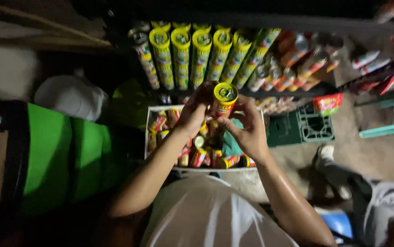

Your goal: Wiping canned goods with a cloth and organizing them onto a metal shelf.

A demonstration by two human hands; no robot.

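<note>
Nearest the camera is the person's white shirt (206, 215), with both bare forearms reaching forward from it over a white box (149, 132) on the floor. Both hands hold one can (224, 99) between them, raised above the box and in front of the shelf (270, 20). The left hand (196, 113) wraps the can's left side, fingers curled close round the wall; the right hand (247, 128) cups it from below and the right, thumb up against the label. Neither hand is spread wide; both are closed on the can.

It is a small yellow-and-red tin with a pull-tab lid facing the camera. It looks rigid and smooth-walled, probably fairly heavy for its size if full, and likely slippery on the printed label. The best hold seems to be round the cylinder wall, fingers opposite the thumb, clear of the tab and the sharp lid rim. A dent is the main risk if it drops.

More cans (201, 155) of the same kind lie jumbled in the box. On the shelf, matching cans stand in tight yellow-topped rows (192, 55), with red-labelled ones (293, 64) to the right. A green crate (306, 126) sits beside the box, and another person's leg (343, 176) shows at lower right.
</note>
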